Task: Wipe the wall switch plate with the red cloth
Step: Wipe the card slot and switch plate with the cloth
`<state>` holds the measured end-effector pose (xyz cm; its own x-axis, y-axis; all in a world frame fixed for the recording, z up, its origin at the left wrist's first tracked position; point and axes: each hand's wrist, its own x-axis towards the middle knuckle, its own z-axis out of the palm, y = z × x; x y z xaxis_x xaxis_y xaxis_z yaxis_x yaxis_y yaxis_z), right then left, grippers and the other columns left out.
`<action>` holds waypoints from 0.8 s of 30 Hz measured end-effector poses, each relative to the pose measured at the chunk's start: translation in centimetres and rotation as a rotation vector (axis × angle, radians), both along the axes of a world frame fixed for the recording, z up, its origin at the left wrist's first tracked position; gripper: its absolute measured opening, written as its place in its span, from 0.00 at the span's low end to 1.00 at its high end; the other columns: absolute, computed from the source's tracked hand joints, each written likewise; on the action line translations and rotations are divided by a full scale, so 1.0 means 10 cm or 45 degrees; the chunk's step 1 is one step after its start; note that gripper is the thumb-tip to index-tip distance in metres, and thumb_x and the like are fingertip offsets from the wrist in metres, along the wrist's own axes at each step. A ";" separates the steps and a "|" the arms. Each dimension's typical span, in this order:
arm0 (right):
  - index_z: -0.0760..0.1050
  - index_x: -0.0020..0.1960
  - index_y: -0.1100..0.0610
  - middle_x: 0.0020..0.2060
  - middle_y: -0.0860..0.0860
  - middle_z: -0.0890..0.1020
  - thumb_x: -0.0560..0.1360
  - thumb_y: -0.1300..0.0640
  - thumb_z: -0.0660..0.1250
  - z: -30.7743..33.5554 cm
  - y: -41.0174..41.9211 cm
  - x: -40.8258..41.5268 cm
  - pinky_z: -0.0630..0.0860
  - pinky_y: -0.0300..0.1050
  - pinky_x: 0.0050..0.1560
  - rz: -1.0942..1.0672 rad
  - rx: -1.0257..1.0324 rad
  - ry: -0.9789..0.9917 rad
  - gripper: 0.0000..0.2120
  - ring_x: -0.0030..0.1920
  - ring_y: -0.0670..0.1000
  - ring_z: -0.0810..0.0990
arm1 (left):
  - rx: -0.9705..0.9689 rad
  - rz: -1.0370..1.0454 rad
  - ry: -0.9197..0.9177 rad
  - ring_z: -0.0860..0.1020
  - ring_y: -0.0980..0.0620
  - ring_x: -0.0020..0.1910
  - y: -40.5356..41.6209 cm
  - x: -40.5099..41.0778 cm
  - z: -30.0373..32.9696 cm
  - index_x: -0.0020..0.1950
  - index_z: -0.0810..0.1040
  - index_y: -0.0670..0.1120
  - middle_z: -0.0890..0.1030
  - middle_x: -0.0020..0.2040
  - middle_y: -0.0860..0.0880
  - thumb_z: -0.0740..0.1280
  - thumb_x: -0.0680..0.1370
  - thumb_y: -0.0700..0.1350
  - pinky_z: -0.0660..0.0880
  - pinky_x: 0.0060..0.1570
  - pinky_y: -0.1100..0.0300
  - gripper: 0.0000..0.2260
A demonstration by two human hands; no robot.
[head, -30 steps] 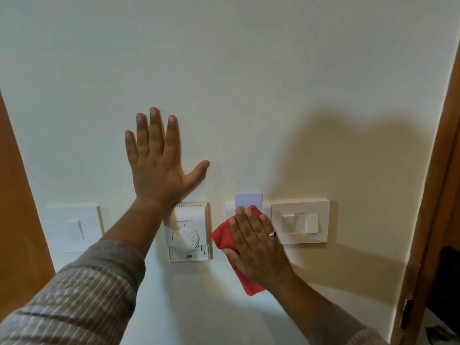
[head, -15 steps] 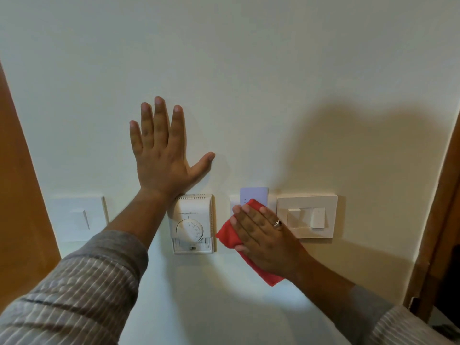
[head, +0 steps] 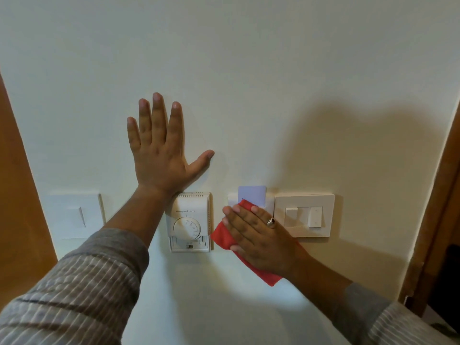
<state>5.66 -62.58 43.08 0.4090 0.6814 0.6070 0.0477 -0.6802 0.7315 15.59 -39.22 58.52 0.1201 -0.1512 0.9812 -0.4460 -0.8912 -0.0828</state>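
My right hand (head: 258, 237) lies flat on the red cloth (head: 222, 236) and presses it against the wall, over a small white plate that holds a pale blue card (head: 252, 194). Most of that plate is hidden by the cloth and hand. The white wall switch plate (head: 305, 215) with two rocker switches sits just right of my hand, its left edge touched by my fingers. My left hand (head: 161, 150) rests flat on the wall above the thermostat, fingers spread, holding nothing.
A white dial thermostat (head: 190, 221) is mounted left of the cloth. Another white switch plate (head: 74, 215) sits further left. Wooden door frames border the wall at the left (head: 20, 195) and right (head: 440, 207).
The view has shifted slightly. My right hand has slid the cloth a little to the left and down over the card plate. My left hand stays flat on the wall.
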 end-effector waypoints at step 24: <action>0.58 0.79 0.62 0.78 0.59 0.60 0.82 0.42 0.58 0.05 0.06 -0.06 0.48 0.55 0.81 -0.010 0.287 -0.268 0.33 0.81 0.59 0.53 | 0.004 -0.012 0.022 0.52 0.32 0.82 0.00 0.01 0.01 0.83 0.53 0.43 0.54 0.83 0.35 0.55 0.76 0.74 0.48 0.79 0.34 0.47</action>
<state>5.04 -62.01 43.58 0.2631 0.5174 0.8143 -0.0950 -0.8260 0.5556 15.70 -39.23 58.59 0.1353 -0.1553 0.9786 -0.4558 -0.8867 -0.0776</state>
